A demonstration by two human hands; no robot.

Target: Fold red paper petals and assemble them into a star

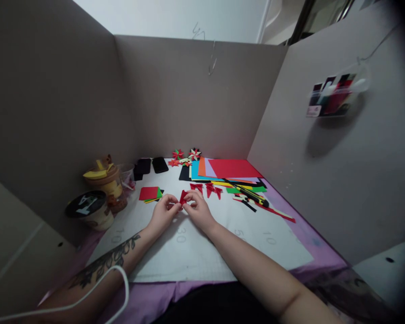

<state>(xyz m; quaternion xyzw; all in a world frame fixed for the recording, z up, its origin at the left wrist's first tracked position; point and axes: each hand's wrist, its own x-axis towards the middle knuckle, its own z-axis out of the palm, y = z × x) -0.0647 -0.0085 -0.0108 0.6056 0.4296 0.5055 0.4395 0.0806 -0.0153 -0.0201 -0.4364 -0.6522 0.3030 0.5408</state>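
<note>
Between my two hands, over the middle of the white mat, is a small folded piece of red paper (182,197). My left hand (167,208) pinches its lower left side with thumb and fingertips. From the other side my right hand (196,206) grips it, fingers curled and thumb pressed in. Just beyond my right hand lie several red folded paper pieces (209,190). A small stack of square papers (149,193), red on top with green and yellow below, sits to the left of my left hand.
Coloured sheets (234,168) lie at the back right, with a yellow and black utility knife (253,195) and paper strips (280,213) nearer. Folded paper stars (195,154) stand at the back. Tubs (91,209) line the left wall. A white cable (123,276) crosses my left forearm.
</note>
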